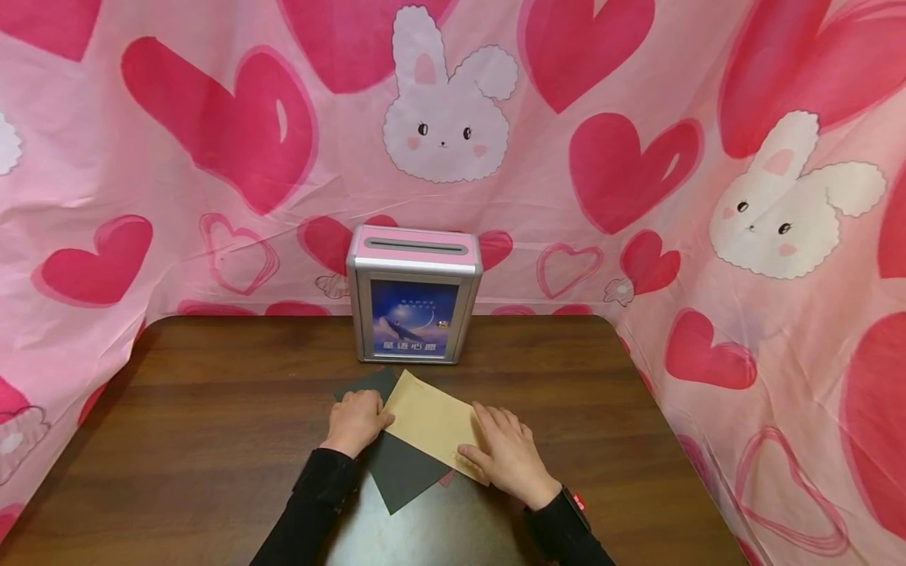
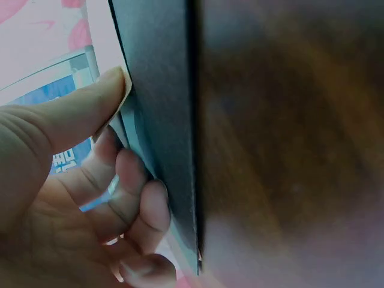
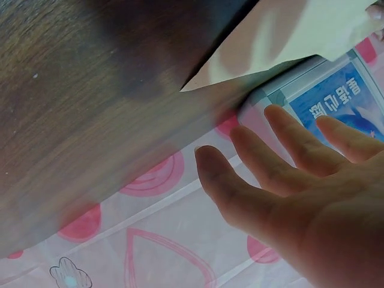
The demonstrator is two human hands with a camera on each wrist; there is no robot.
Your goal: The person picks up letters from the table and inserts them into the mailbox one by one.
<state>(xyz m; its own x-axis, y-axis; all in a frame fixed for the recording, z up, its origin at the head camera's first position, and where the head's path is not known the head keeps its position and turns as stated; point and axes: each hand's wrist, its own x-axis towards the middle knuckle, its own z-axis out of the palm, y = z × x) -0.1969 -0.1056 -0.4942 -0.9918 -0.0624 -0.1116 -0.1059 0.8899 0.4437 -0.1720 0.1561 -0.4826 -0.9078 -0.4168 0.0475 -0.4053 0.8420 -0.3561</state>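
Observation:
A pale yellow rectangular paper (image 1: 432,417) slants over a dark grey-green paper (image 1: 406,475) in front of the box. Whether the yellow one is a single sheet or an envelope I cannot tell. My left hand (image 1: 356,420) pinches its left edge; in the left wrist view the thumb (image 2: 90,114) lies on that edge with the fingers curled behind. Over the paper's right end is my right hand (image 1: 513,456), fingers spread and loosely bent. Its palm and fingers show in the right wrist view, holding nothing. A small reddish corner (image 1: 447,477) peeks out underneath.
A silver-framed box (image 1: 414,295) with a pink slotted top and a blue picture front stands at the back of the brown wooden table (image 1: 212,440). Behind and to the right hangs a pink cloth (image 1: 524,196) with hearts and rabbits.

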